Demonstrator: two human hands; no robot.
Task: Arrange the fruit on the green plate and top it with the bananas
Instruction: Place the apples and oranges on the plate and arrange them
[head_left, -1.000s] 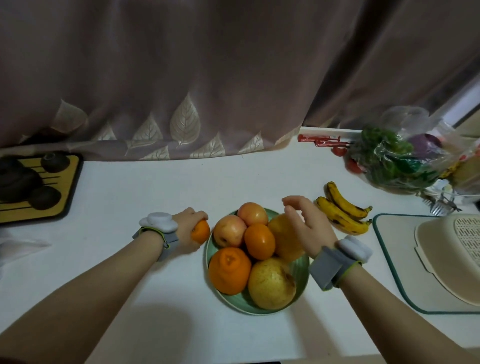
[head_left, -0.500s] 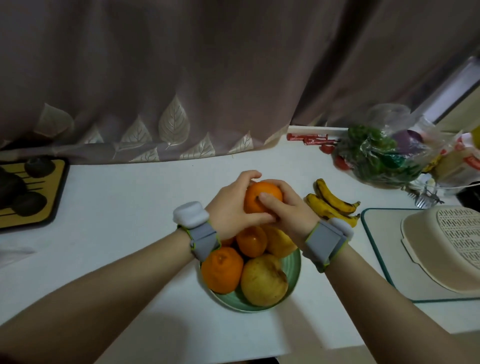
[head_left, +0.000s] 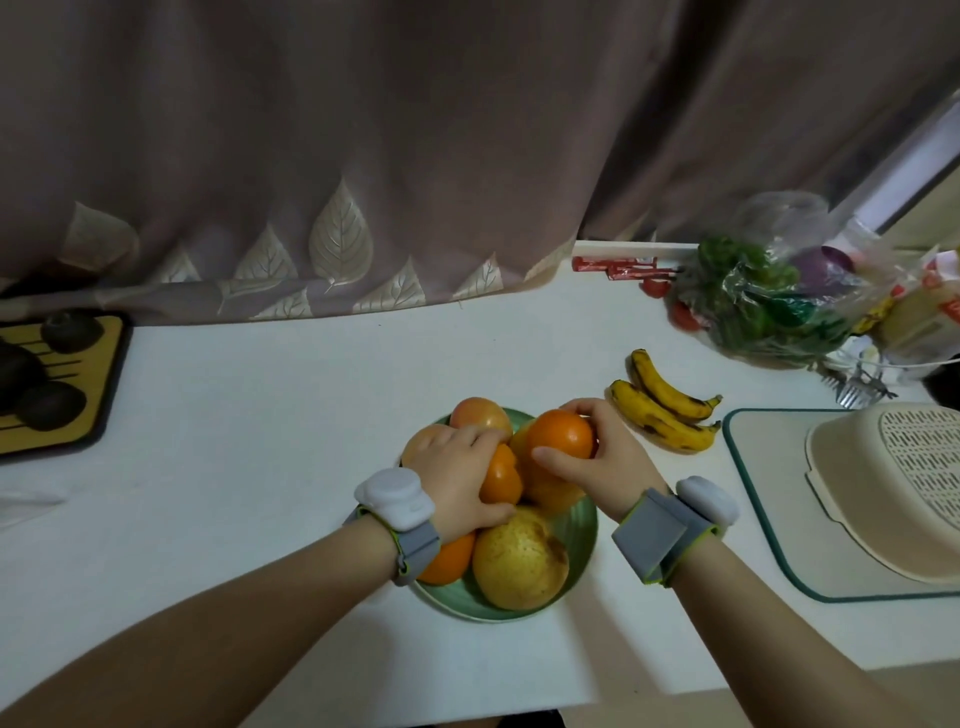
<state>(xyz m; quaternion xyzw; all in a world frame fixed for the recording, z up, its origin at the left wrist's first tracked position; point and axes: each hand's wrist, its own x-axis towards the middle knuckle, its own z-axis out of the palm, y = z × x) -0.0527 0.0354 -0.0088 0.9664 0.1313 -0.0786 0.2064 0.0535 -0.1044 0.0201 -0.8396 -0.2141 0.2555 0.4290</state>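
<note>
The green plate (head_left: 582, 525) sits on the white counter, piled with fruit: apples (head_left: 480, 414) at the back, oranges, a yellow pear (head_left: 519, 558) in front. My right hand (head_left: 605, 457) grips a small orange (head_left: 561, 434) on top of the pile at its right side. My left hand (head_left: 462, 475) lies over the middle orange (head_left: 501, 475), fingers curved round it, and covers part of another orange (head_left: 449, 561) below. Two spotted bananas (head_left: 662, 410) lie on the counter to the right of the plate, apart from both hands.
A teal-edged board (head_left: 753, 519) with a beige colander (head_left: 893, 488) stands at the right. Bagged vegetables (head_left: 763, 306) and red packets (head_left: 618, 266) lie at the back right. A yellow tray with dark round objects (head_left: 62, 384) is at the left. A curtain hangs behind.
The small orange passed from both hands to my right hand alone and moved right onto the pile. My left hand dropped onto the middle orange.
</note>
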